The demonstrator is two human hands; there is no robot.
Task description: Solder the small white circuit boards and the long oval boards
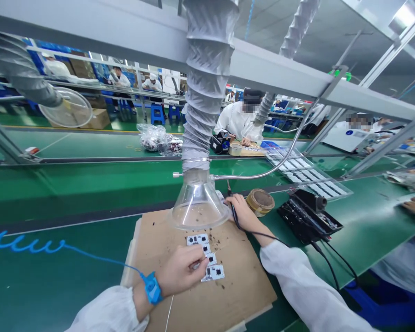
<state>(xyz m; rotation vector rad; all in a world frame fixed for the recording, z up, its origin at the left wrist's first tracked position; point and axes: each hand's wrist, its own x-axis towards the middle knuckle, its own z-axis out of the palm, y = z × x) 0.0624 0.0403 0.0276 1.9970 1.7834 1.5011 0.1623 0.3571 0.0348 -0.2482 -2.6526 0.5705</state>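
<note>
My right hand (245,214) is closed around the dark, slim handle of a soldering iron (233,210), whose narrow end pokes up past my fingers toward the far edge of the cardboard. A black cord (263,234) runs from it across my wrist and off to the right. My left hand (181,269) is curled low over a short row of white circuit boards (212,272), its fingertips (204,261) on or just above them. Something small and silvery shows under those fingers, but I cannot tell whether this hand is gripping anything. The boards lie close together on a sheet of brown cardboard (240,288), with dark specks of debris scattered around them. A clear plastic fume hood (198,203) hangs just above the cardboard's far edge, joined to a pleated grey duct (207,78) and held by a flexible metal arm (259,174). Just beyond my right hand sits a round spool (260,202) with a tan rim, and to its right is a black soldering station (309,216). Farther on, a clear tray (307,171) holds rows of white boards. A blue anti-static strap (152,288) circles my left wrist, its coiled blue cord (27,243) trailing across the green bench mat (58,263). Across the line, a co-worker (238,122) in a white coat works with both hands at another bench.
</note>
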